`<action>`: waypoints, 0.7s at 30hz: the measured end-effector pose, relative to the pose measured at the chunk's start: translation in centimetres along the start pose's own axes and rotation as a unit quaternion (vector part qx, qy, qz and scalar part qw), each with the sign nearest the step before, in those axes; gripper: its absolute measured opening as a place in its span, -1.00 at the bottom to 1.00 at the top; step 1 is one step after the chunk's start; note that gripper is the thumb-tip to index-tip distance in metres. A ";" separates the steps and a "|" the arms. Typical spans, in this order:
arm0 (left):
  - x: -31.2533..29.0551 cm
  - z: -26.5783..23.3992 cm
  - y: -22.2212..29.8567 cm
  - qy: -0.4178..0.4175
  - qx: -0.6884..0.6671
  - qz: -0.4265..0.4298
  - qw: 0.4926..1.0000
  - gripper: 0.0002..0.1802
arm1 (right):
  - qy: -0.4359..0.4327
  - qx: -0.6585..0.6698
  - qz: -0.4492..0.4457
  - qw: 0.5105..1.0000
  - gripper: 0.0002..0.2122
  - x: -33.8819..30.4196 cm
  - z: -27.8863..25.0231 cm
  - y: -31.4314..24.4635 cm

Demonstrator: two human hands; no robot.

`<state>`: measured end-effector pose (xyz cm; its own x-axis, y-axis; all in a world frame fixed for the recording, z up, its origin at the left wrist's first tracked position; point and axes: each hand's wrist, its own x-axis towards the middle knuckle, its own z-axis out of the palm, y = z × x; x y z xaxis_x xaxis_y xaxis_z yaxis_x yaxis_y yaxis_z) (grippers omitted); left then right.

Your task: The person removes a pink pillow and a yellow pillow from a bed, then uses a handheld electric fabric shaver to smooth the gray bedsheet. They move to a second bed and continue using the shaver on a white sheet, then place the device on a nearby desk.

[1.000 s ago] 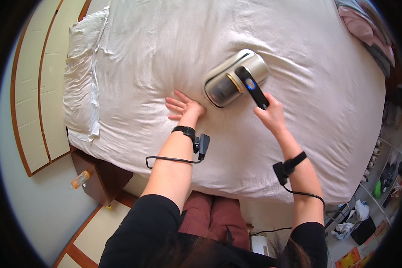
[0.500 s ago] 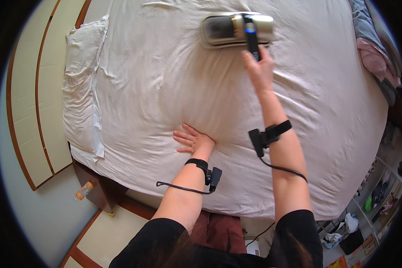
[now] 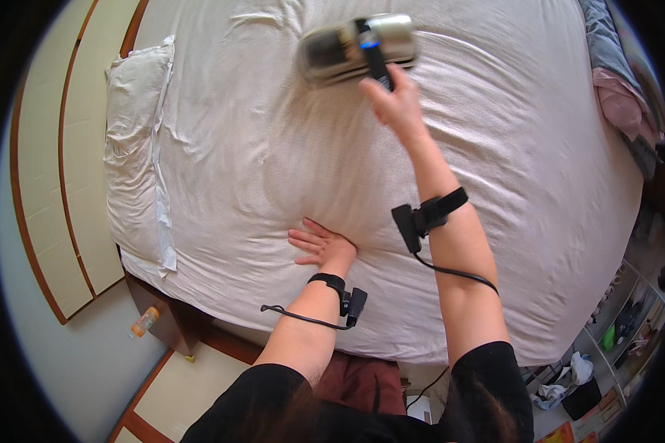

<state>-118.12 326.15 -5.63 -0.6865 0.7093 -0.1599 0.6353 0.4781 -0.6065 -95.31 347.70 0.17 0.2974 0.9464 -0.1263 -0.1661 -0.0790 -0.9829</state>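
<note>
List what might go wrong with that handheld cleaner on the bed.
The handheld cleaner could bunch up the wrinkled sheet. Held by the right grip alone, it might twist or tip. The black cable along the right forearm could perhaps snag.

Over 1 second, the silver handheld vacuum point(image 3: 358, 48) has gone from just beside the left grip point(image 3: 329, 246) to well apart, farther across the bed point(image 3: 222, 170), its dark end turned more squarely left. Within the last 0.5 seconds, it and the right grip point(image 3: 396, 100) have shifted leftward.
</note>
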 end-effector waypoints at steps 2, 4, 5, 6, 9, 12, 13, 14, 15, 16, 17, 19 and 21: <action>0.6 0.2 -0.1 0.018 -0.037 0.005 0.999 -0.09 | -0.038 -0.083 0.034 0.995 -0.57 -1.9 2.1 0.1; 1.2 0.4 0.0 0.020 0.001 -0.008 1.000 -0.11 | -0.026 -0.136 -0.091 0.986 -0.60 -3.3 0.8 0.5; 1.4 0.5 0.1 0.041 0.022 -0.015 0.999 -0.10 | -0.017 -0.133 -0.076 0.988 -0.60 -3.6 -1.0 0.9; 1.7 0.6 0.2 0.084 0.039 -0.015 0.996 -0.09 | -0.016 -0.121 -0.080 0.989 -0.60 -3.6 -3.3 1.3; 1.9 0.9 0.7 0.215 -0.008 0.002 0.977 -0.06 | 0.104 -0.137 -0.038 0.984 -0.68 -3.3 -11.0 2.3; 1.8 0.8 0.9 0.211 -0.076 0.012 0.974 -0.12 | 0.321 -0.033 0.133 0.937 -0.77 -2.4 -17.1 1.7; 1.8 0.8 1.0 0.128 -0.003 -0.010 0.992 -0.13 | 0.382 -0.003 0.113 0.917 -0.78 -2.0 -17.8 1.5; 1.8 0.8 0.9 0.077 0.042 -0.025 0.996 -0.13 | 0.416 0.032 0.117 0.901 -0.80 -1.8 -18.0 1.3; 1.9 0.8 0.9 0.137 -0.012 -0.004 0.990 -0.14 | 0.393 0.069 0.106 0.911 -0.80 -1.5 -17.5 1.2; 2.0 0.8 0.8 0.229 -0.093 0.024 0.969 -0.15 | 0.384 0.103 0.082 0.914 -0.80 -1.4 -16.6 1.3; 2.2 0.8 0.8 0.200 -0.043 0.005 0.979 -0.16 | 0.346 0.107 0.068 0.929 -0.80 -1.2 -15.1 1.5; 2.8 1.0 0.8 0.154 0.082 -0.040 0.984 -0.18 | 0.267 0.084 0.050 0.959 -0.81 -1.6 -11.5 2.4; 3.6 1.3 0.8 0.103 0.163 -0.069 0.979 -0.16 | 0.148 0.055 0.050 0.986 -0.80 -2.3 -8.4 2.7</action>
<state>-120.57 328.44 -7.69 -0.6507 0.7551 0.0800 0.3730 0.4096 -0.8325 -88.59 342.65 -3.30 0.5330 0.8016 -0.2709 -0.3049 -0.1166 -0.9452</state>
